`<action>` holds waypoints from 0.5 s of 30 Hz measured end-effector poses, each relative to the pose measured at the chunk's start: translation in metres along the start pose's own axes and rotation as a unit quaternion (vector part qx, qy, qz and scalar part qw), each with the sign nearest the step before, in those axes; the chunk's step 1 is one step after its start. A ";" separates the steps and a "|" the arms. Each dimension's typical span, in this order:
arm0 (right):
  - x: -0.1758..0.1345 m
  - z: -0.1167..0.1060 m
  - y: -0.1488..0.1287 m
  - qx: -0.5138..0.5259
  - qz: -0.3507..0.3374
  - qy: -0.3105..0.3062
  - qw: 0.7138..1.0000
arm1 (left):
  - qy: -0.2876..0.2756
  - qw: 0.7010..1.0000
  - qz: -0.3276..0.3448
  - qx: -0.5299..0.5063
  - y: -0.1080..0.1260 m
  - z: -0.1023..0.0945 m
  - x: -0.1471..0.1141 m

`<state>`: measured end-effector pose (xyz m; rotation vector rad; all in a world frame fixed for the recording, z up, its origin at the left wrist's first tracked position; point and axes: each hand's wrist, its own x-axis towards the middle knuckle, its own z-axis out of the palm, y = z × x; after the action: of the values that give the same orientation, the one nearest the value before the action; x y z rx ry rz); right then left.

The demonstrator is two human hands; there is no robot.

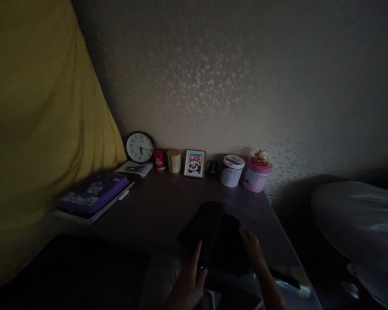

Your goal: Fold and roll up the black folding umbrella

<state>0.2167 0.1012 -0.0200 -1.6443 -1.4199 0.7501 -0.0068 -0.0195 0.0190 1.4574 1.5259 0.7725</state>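
A black, soft-looking item (210, 232), perhaps a bag or folded cloth, lies at the near middle of the table; the dark hides its exact kind. My left hand (189, 280) grips its near left side, with the index finger stretched along it and the thumb apart. At its right edge, my right hand (252, 247) holds on, fingers curled against the black material and partly hidden. A dark strip (284, 277) extends to the right from near my right wrist. Below the hands, a pale object is too dim to name.
Along the wall stand a clock (140, 147), a red can (159, 159), a yellow-lidded canister (173, 161), a panda picture frame (194, 163) and two round tubs (232, 171). A lucky cat figurine (261, 157) tops the pink tub. Left lies a purple case (93, 192).
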 end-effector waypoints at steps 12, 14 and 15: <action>0.004 0.008 -0.009 0.015 0.010 0.034 0.999 | -0.005 1.000 0.017 -0.023 -0.008 0.000 0.002; 0.006 0.009 -0.006 -0.003 0.018 0.032 0.999 | 0.002 1.000 0.020 -0.025 -0.008 -0.003 0.001; 0.006 0.010 -0.004 -0.010 0.015 0.031 0.999 | 0.003 1.000 0.017 -0.026 -0.006 -0.006 0.000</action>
<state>0.2075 0.1094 -0.0207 -1.6939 -1.3661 0.6976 -0.0147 -0.0195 0.0161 1.4458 1.4782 0.8316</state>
